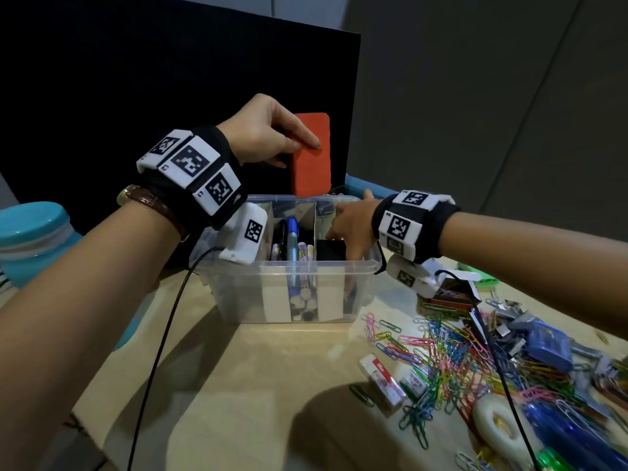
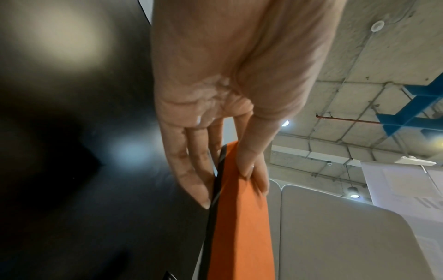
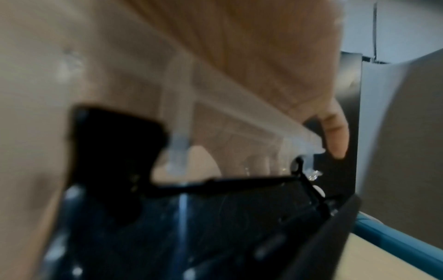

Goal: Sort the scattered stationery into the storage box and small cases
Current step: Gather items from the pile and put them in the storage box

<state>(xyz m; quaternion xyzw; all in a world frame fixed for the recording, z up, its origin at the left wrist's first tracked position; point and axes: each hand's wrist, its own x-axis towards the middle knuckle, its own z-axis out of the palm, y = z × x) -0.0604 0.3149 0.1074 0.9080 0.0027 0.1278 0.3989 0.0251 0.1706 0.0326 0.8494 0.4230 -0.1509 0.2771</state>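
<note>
Left hand pinches a flat orange felt-like card upright above the clear plastic box, while right hand reaches into its right compartment, grip unclear, bright wire clips heaped beside.

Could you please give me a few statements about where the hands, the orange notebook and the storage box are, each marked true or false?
1. The left hand holds the orange notebook above the storage box. True.
2. The right hand rests on the paper clips. False: it reaches into the box's right compartment.
3. Markers stand in the box's middle compartment. True.
4. The paper clips lie left of the box. False: they lie to its right on the table.
</note>
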